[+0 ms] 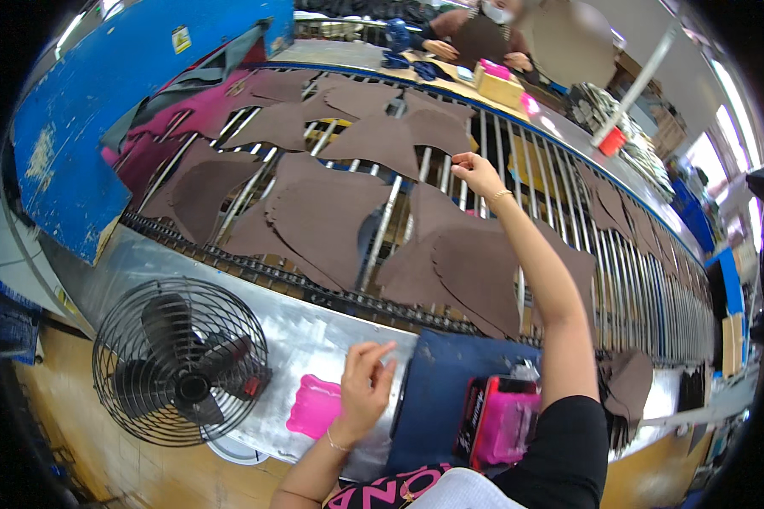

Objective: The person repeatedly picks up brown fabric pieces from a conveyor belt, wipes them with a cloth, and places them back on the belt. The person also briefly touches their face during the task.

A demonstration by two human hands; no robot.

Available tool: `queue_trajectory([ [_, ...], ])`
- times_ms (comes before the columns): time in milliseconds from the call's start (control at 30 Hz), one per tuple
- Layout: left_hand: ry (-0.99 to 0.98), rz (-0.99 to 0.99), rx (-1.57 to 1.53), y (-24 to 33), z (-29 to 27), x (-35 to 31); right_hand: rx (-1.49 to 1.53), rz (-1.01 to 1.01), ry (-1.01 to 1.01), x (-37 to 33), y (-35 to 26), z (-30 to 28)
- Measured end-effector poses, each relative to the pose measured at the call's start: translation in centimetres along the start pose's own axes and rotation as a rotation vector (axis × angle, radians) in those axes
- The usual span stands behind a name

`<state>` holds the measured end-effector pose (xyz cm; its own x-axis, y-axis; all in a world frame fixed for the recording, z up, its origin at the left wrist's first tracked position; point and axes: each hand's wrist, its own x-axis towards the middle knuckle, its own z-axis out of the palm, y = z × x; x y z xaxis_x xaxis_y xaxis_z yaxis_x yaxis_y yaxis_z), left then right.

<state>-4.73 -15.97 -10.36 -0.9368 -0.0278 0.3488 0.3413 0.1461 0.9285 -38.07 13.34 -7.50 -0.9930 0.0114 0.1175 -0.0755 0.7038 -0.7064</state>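
My right hand (477, 172) is stretched far out over the roller conveyor (484, 144), its fingertips touching the edge of a brown cut leather piece (437, 127). More brown pieces (323, 216) lie spread across the rollers, one large one (475, 271) under my forearm. My left hand (367, 386) hovers low over the metal ledge (314, 331), fingers loosely curled and holding nothing, next to a pink plastic tray (314, 405) and a dark blue pad (437, 390).
A black wire-caged fan (181, 360) stands at the lower left. A red and pink box (501, 420) rests on the blue pad. A blue machine housing (102, 110) rises at the left. Another person (484, 38) works at the far side of the conveyor.
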Motion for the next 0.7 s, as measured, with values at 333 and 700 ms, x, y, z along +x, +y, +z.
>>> queue_trajectory([
  [333, -0.013, 0.008, -0.012, 0.1, 1.7, -0.8, -0.596, 0.268, 0.483, -40.8, 6.4, -25.2],
  [700, -0.037, -0.056, -0.142, 4.8, 4.6, -2.3, -0.653, 1.378, 0.822, -66.3, 20.7, -27.9],
])
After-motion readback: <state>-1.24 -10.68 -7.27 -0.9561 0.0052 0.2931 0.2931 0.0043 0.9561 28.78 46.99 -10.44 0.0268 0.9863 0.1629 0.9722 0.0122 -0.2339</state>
